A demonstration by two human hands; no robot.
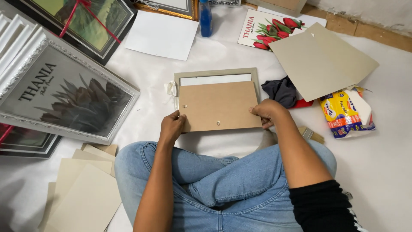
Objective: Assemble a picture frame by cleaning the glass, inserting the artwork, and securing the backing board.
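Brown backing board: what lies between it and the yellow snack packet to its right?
Head view: a crumpled dark grey cloth with a bit of red beneath lies between the brown backing board and the yellow snack packet.

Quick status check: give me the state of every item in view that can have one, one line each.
Backing board: lying on the frame, slid low, held at both lower corners.
Picture frame: face down on the floor, white strip exposed at top.
Left hand: gripping the board's lower left corner.
Right hand: gripping the board's right edge.
Spray bottle: upright, blue liquid inside.
Snack packet: lying flat, torn open.
Dark cloth: crumpled.
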